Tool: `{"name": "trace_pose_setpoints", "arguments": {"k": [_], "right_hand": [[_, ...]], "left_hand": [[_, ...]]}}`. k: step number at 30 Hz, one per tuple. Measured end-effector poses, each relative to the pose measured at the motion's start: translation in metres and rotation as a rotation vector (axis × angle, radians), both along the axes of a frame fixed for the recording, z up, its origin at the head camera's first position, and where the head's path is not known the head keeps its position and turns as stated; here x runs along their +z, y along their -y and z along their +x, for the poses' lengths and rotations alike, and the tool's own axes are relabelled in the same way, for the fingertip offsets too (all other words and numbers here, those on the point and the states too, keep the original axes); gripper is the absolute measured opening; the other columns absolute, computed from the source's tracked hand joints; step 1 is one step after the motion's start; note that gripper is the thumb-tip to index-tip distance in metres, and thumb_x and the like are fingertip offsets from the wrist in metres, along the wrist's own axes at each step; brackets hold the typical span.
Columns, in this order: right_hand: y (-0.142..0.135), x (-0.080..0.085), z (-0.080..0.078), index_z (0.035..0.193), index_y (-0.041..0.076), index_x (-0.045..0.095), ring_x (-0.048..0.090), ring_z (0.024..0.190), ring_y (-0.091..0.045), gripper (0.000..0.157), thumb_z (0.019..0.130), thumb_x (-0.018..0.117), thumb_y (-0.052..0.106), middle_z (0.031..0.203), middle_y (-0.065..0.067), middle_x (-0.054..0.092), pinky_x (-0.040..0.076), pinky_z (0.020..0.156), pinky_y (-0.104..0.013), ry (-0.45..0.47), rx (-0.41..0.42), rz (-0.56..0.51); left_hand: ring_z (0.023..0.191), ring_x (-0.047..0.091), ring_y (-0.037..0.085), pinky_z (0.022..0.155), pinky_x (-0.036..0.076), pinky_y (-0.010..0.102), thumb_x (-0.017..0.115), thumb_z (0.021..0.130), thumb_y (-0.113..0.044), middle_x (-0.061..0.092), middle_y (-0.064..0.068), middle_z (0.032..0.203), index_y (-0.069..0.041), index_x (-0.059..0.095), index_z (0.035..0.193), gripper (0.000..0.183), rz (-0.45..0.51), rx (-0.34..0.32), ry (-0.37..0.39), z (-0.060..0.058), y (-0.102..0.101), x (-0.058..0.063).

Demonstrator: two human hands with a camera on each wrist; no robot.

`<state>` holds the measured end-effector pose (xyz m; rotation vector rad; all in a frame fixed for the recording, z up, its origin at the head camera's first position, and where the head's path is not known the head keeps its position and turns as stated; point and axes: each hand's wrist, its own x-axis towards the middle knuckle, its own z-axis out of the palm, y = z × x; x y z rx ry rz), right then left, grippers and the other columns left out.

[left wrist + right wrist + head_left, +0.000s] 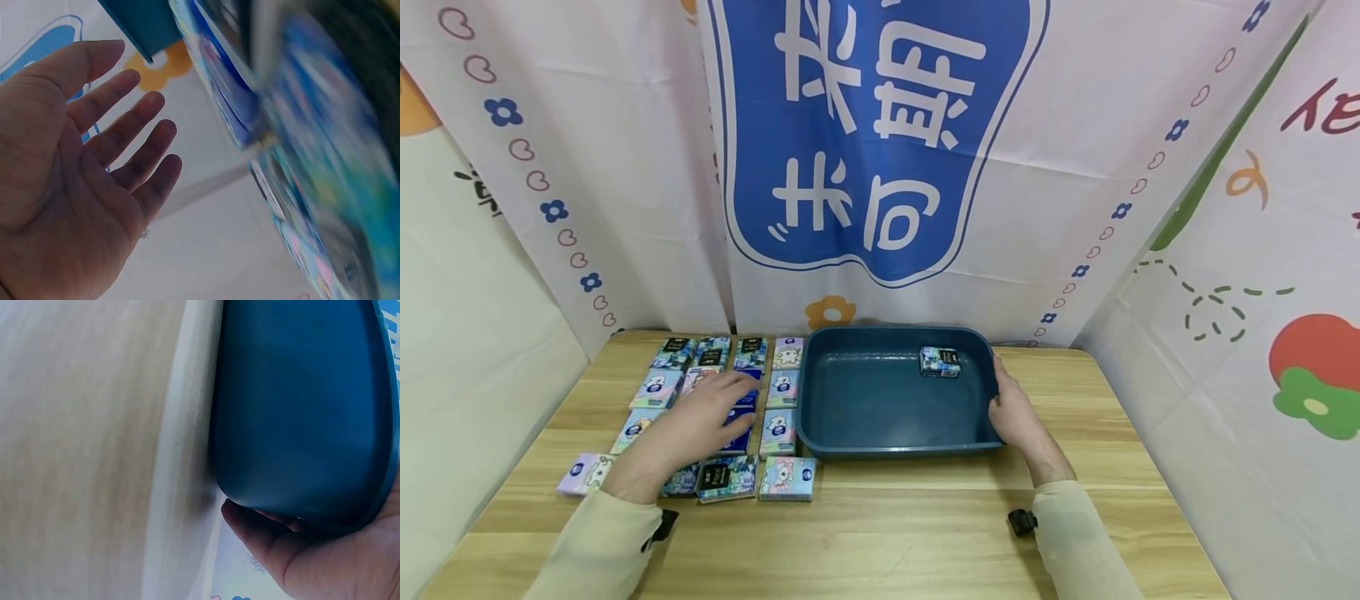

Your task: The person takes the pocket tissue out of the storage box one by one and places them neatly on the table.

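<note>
My left hand [700, 417] is over the tissue packs on the left, its fingertips nearest the dark blue packs [740, 433]. In the left wrist view that palm [69, 162] holds nothing, and the fingers are spread and slightly bent. A dark teal tub [887, 452] stands at the middle of the table. One tissue pack [939, 362] with a dark label lies in its far right part. My right hand [1018, 412] grips the tub's right side; in the right wrist view its fingers [250, 534] lie along the outer wall.
Several printed tissue packs lie in rough rows left of the tub, among them a floral one [727, 478], a pastel one [787, 479] and a lilac one [580, 473] farthest left. The wooden table [880, 533] is bordered by white printed curtains [640, 167] behind and beside it.
</note>
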<state>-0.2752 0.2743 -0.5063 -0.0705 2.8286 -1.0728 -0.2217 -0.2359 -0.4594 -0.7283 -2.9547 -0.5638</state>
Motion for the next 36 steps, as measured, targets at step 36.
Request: {"name": "trace_pose_setpoints", "arguments": {"k": [36], "right_hand": [[-0.002,0.0,0.0,0.187,0.0,-0.002,0.014,0.182,-0.054,0.084,0.112,0.036,-0.009,0.195,-0.031,0.009,0.015,0.149,-0.068,0.001,0.009,0.004]], "left_hand": [[0.154,0.064,0.04,0.132,0.056,0.059,0.081,0.114,-0.026,0.07,0.014,0.164,-0.012,0.073,0.157,0.046,-0.016,-0.019,0.033,-0.04,-0.167,0.0]]}}
